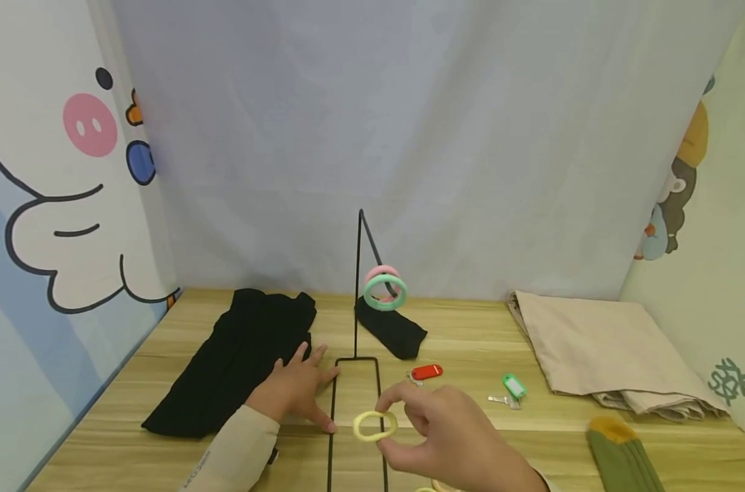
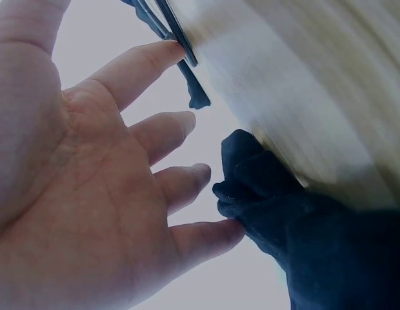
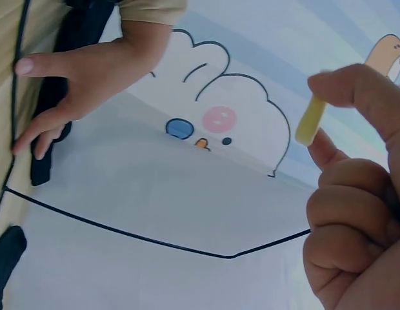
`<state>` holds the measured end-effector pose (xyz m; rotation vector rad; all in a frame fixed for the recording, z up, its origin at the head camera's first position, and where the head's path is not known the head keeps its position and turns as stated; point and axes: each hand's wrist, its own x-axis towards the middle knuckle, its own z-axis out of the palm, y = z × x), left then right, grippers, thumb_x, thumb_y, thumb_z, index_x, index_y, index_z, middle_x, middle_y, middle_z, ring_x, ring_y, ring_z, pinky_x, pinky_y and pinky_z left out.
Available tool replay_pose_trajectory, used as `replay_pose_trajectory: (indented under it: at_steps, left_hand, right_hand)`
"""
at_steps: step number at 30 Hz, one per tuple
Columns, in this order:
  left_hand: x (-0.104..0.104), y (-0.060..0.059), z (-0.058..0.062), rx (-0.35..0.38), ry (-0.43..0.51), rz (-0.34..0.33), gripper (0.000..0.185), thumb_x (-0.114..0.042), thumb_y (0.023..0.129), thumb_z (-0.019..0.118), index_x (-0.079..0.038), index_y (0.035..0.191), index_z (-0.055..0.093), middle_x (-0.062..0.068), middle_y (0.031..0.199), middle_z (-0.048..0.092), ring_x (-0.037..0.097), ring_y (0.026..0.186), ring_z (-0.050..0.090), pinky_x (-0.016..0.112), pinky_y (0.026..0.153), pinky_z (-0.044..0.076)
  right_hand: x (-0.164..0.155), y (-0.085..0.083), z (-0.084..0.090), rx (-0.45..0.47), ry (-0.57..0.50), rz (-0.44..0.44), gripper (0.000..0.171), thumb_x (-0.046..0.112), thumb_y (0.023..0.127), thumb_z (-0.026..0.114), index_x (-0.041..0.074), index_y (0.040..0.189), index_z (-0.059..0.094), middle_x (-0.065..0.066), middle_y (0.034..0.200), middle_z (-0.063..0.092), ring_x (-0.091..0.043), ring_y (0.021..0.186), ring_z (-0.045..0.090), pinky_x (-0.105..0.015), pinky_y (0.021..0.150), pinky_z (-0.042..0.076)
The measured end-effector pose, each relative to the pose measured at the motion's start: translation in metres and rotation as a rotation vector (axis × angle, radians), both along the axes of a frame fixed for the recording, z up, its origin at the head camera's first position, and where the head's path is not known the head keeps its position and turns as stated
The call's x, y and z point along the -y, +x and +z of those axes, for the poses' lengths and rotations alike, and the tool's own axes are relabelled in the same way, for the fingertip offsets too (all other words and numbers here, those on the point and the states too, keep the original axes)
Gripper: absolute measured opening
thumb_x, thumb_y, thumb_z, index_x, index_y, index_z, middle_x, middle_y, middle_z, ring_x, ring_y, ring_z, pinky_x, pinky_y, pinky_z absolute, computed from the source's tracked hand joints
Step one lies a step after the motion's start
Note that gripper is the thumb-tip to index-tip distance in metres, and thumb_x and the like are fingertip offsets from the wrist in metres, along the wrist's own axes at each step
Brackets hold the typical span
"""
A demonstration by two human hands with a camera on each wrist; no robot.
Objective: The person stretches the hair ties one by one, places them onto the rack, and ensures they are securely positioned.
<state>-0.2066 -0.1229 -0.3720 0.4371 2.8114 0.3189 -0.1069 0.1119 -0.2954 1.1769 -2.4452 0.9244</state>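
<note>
Between thumb and forefinger, my right hand (image 1: 443,430) pinches a yellow hair tie (image 1: 375,439), a soft ring slightly bent out of round. It overlaps the base of a black wire stand (image 1: 357,294) in the head view. My left hand (image 1: 299,386) has its fingers spread, with thumb and forefinger touching the left rail of that base. Beside its little finger lies a black cloth garment (image 1: 243,362). From the stand's sloping top arm hang a mint green hair tie (image 1: 372,305) and a pink one (image 1: 372,271) behind it.
Right of the stand lie a black sock (image 1: 394,333), a red key tag (image 1: 427,372) and a green key tag (image 1: 515,386) with keys. A folded beige cloth (image 1: 612,342) and a green sock (image 1: 625,461) are farther right. More yellow rings (image 1: 426,489) peek in at the bottom edge.
</note>
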Motion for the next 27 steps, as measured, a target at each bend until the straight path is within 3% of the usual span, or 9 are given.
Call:
replay_pose_trajectory:
  at_steps: [9, 12, 18, 20, 24, 27]
  left_hand:
    - [0.004, 0.0, 0.001, 0.004, -0.006, 0.009, 0.095, -0.055, 0.055, 0.081, -0.023, 0.138, 0.047, 0.011, 0.155, 0.018, 0.04, 0.142, 0.007, 0.069, 0.102, 0.018]
    - [0.005, 0.002, 0.003, 0.0, -0.003, 0.01, 0.095, -0.055, 0.055, 0.081, -0.023, 0.138, 0.047, 0.012, 0.154, 0.018, 0.04, 0.142, 0.007, 0.07, 0.102, 0.018]
    - [0.006, 0.004, 0.005, 0.006, 0.026, 0.018, 0.094, -0.052, 0.056, 0.082, -0.022, 0.138, 0.047, 0.012, 0.155, 0.018, 0.04, 0.142, 0.006, 0.07, 0.102, 0.016]
    - [0.006, 0.005, 0.005, 0.012, 0.04, 0.017, 0.094, -0.051, 0.056, 0.082, -0.021, 0.138, 0.047, 0.012, 0.155, 0.017, 0.04, 0.142, 0.006, 0.07, 0.102, 0.016]
    - [0.004, 0.006, 0.005, 0.022, 0.059, 0.01, 0.093, -0.05, 0.056, 0.082, -0.021, 0.138, 0.047, 0.011, 0.155, 0.017, 0.039, 0.142, 0.005, 0.069, 0.103, 0.015]
    - [0.002, 0.007, 0.006, 0.023, 0.065, 0.008, 0.093, -0.05, 0.056, 0.082, -0.021, 0.138, 0.047, 0.011, 0.155, 0.017, 0.039, 0.142, 0.004, 0.069, 0.103, 0.014]
  right_hand:
    - [0.01, -0.001, 0.014, -0.26, -0.304, 0.091, 0.038, 0.001, 0.063, 0.076, 0.01, 0.096, 0.06, 0.005, 0.048, 0.022, 0.005, 0.05, 0.016, -0.006, 0.043, 0.017]
    - [0.016, -0.001, 0.02, -0.347, -0.397, 0.08, 0.03, 0.005, 0.068, 0.074, 0.007, 0.094, 0.06, 0.005, 0.047, 0.022, 0.001, 0.047, 0.017, -0.006, 0.042, 0.018]
    - [0.027, -0.007, 0.028, -0.536, -0.572, -0.001, 0.023, 0.019, 0.081, 0.066, -0.001, 0.09, 0.06, 0.007, 0.044, 0.02, 0.0, 0.042, 0.014, -0.009, 0.048, 0.037]
    - [0.029, -0.009, 0.03, -0.574, -0.625, -0.039, 0.027, 0.023, 0.083, 0.064, -0.004, 0.088, 0.06, 0.007, 0.044, 0.02, 0.0, 0.041, 0.014, -0.008, 0.043, 0.033]
    - [0.029, -0.014, 0.032, -0.608, -0.685, -0.118, 0.031, 0.024, 0.083, 0.064, -0.006, 0.087, 0.061, 0.008, 0.043, 0.019, 0.001, 0.039, 0.014, -0.006, 0.038, 0.011]
    - [0.028, -0.018, 0.034, -0.595, -0.693, -0.17, 0.03, 0.021, 0.08, 0.067, -0.006, 0.09, 0.062, 0.009, 0.042, 0.019, 0.001, 0.038, 0.014, -0.006, 0.037, 0.01]
